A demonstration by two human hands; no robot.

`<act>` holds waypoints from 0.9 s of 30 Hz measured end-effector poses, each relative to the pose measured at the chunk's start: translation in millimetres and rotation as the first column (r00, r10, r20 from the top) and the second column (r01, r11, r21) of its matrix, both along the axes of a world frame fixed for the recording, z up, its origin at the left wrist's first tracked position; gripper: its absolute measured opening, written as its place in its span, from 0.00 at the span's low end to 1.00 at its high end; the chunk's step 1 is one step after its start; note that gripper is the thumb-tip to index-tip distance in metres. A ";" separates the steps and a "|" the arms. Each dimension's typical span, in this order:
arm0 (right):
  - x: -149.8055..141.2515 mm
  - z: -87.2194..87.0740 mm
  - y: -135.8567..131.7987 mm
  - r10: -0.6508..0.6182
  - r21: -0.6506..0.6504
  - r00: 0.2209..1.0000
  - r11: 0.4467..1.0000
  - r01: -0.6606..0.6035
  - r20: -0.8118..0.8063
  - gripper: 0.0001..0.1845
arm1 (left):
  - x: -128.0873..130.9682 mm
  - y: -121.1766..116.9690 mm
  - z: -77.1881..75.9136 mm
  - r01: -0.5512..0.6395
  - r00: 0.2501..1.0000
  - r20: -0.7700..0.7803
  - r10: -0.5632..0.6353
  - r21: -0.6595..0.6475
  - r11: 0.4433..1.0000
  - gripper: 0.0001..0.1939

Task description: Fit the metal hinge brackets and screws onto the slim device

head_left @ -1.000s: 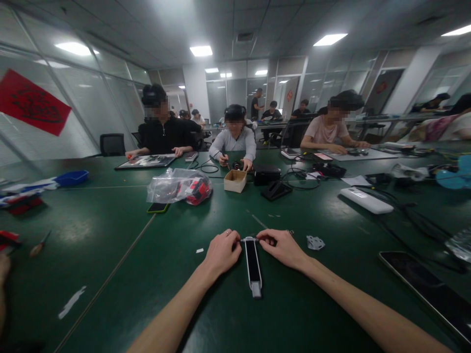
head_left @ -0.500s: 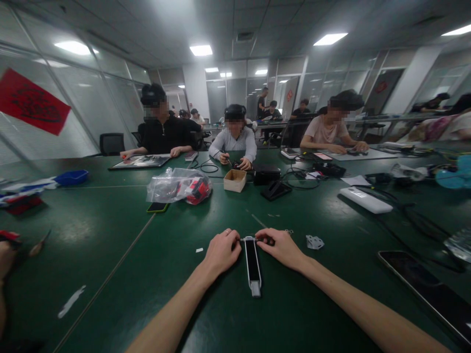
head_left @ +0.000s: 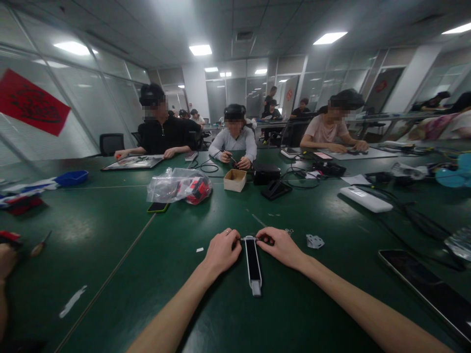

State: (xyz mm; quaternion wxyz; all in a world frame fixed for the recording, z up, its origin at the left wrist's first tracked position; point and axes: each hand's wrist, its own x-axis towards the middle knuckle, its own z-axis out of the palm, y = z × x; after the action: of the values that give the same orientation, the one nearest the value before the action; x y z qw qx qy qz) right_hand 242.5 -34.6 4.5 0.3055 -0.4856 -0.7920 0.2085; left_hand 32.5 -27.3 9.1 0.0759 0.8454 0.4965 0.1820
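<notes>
A long, narrow piece [head_left: 253,262] with a black face, a pale rim and a light grey block at its near end lies on the green table. A thin crosswise pin or rod seems to run through its far end. My left hand [head_left: 222,251] is closed at the left end of that rod, fingers pinched together. On the other side, my right hand [head_left: 281,246] pinches a small dark item at the rod's right end; the fingers hide most of it. A grey bracket-like part [head_left: 315,240] lies to the right, and a small white scrap [head_left: 199,250] to the left.
A large phone [head_left: 423,289] lies at right, with a white power bank [head_left: 365,199] and cables beyond. Ahead are a clear bag with red parts [head_left: 180,186], an open box [head_left: 234,180] and a black stand [head_left: 275,190]. Co-workers sit opposite; another person's hand [head_left: 7,260] is at left.
My hands and the narrow piece hold almost the same place. Across the table, the co-worker at left has shifted a flat board slightly leftward.
</notes>
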 end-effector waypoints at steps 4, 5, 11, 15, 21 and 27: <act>0.3 -0.3 0.4 -0.010 0.002 1.000 1.000 0.010 0.007 0.08 | 0.3 0.2 -0.7 -0.013 1.000 -0.012 0.013 -0.008 1.000 0.06; 0.4 -0.4 0.5 -0.011 0.003 1.000 1.000 0.011 0.008 0.08 | 0.4 0.3 -0.9 -0.016 1.000 -0.015 0.016 -0.011 1.000 0.07; 0.2 0.1 0.4 -0.003 0.014 1.000 1.000 0.003 0.009 0.07 | 0.3 0.6 -1.6 -0.017 1.000 -0.011 0.017 -0.009 1.000 0.06; 0.4 -0.2 0.6 0.000 0.013 1.000 1.000 0.000 0.016 0.07 | 0.0 -0.1 -1.0 -0.011 1.000 -0.002 0.011 -0.012 1.000 0.06; 0.9 -0.9 0.6 -0.005 0.012 1.000 1.000 0.004 0.017 0.07 | 0.6 -0.6 0.3 -0.016 1.000 0.001 0.016 -0.022 1.000 0.07; 0.8 -0.4 -0.1 -0.003 0.007 1.000 1.000 0.003 0.011 0.07 | 0.7 -0.8 0.5 -0.015 1.000 0.003 0.015 -0.015 1.000 0.06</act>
State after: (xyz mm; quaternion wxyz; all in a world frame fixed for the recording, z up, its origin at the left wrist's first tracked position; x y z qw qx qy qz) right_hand 243.3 -34.7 4.1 0.3028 -0.4868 -0.7938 0.2027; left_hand 33.2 -28.1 9.6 0.0814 0.8408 0.5040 0.1800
